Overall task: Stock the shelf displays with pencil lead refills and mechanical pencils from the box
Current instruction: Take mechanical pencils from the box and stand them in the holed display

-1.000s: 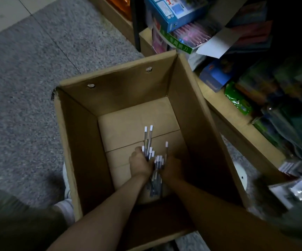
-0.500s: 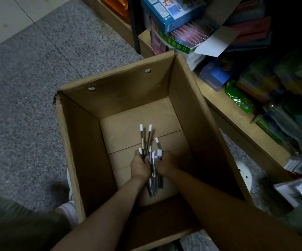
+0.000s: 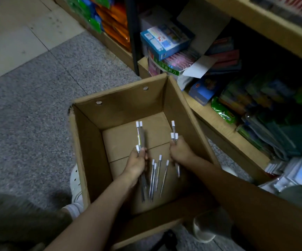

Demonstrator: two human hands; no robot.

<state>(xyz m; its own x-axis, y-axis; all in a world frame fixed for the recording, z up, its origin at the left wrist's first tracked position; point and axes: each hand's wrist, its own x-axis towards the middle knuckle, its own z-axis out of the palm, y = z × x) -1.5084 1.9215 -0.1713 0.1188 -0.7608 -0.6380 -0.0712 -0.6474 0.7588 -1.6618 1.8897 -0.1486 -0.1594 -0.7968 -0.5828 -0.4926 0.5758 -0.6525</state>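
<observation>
Two hands reach down into the open brown cardboard box (image 3: 114, 113), which stands on the grey speckled floor (image 3: 38, 105) beside a low wooden shelf (image 3: 224, 131).

The left hand (image 3: 136, 164) has its fingers curled round a bunch of slim clear mechanical pencils with white caps (image 3: 140, 136); three caps show above the fist (two level at the top, one lower by the fingers), and the dark tips stick out below the palm. The right hand (image 3: 182, 151) grips a second bunch of the same pencils (image 3: 173, 132), three white caps rising above its knuckles and one end poking out under the wrist side.

Between the two hands, four loose pencils (image 3: 158, 175) lie on the box's bottom flaps, roughly parallel, caps pointing away from the person.

Two round holes pierce the far wall of the box near its rim.

On the shelf, a blue printed carton (image 3: 164, 41) sits on top of a green-edged tray of pink items (image 3: 179, 60); further packets fill the shelf, too dark and blurred to count. Orange and green packs (image 3: 106, 20) are stacked at the upper left. A white shoe (image 3: 75, 180) shows just left of the box.
</observation>
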